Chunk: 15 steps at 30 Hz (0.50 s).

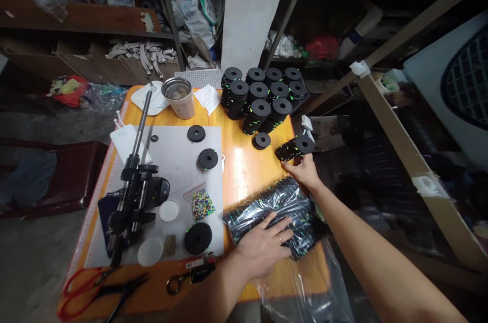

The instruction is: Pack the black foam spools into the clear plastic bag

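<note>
My left hand lies with its fingers spread on a clear plastic bag packed with rows of black discs. At the table's right edge, my right hand grips the near end of a tilted stack of black ring-shaped spools, dotted with green bits at the rims. Upright stacks of the same spools stand at the back right. Close to them sits a short separate pile of spools. Single spools rest on the grey mat.
A black clamp tool with a metal rod stands on the left. Around it are a steel cup, a bag of coloured beads, a white lid and red-handled scissors. A wooden frame borders the right.
</note>
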### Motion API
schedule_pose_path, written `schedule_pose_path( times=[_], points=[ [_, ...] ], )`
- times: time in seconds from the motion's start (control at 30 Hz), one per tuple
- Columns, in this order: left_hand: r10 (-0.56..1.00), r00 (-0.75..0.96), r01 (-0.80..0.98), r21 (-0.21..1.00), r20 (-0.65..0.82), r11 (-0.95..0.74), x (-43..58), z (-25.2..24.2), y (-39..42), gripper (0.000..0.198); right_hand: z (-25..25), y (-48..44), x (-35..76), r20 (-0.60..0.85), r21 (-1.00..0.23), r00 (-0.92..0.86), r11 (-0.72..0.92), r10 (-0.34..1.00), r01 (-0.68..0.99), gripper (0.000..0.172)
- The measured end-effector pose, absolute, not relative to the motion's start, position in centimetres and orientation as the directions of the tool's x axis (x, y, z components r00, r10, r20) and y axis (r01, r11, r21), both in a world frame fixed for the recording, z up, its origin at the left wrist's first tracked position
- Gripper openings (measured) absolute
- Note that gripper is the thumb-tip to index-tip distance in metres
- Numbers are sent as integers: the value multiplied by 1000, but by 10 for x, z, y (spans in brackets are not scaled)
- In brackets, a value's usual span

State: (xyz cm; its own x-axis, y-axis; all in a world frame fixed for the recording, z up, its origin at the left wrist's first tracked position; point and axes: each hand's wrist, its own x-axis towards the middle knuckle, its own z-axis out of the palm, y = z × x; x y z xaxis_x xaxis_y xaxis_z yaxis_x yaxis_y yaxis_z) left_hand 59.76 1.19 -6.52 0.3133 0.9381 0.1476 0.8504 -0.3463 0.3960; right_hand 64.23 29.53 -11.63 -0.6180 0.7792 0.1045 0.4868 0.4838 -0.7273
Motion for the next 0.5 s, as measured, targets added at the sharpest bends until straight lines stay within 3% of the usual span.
schedule_pose_path(
  times=[0.3,0.5],
  points=[
    [942,320,855,396,104,-334,597,-60,14,14,-114,283,646,166,-419,-545,559,822,715,72],
    [941,336,866,378,48,-329,597,-59,16,18,-111,283,649,109,-417,-566,555,817,720,77]
  ],
)
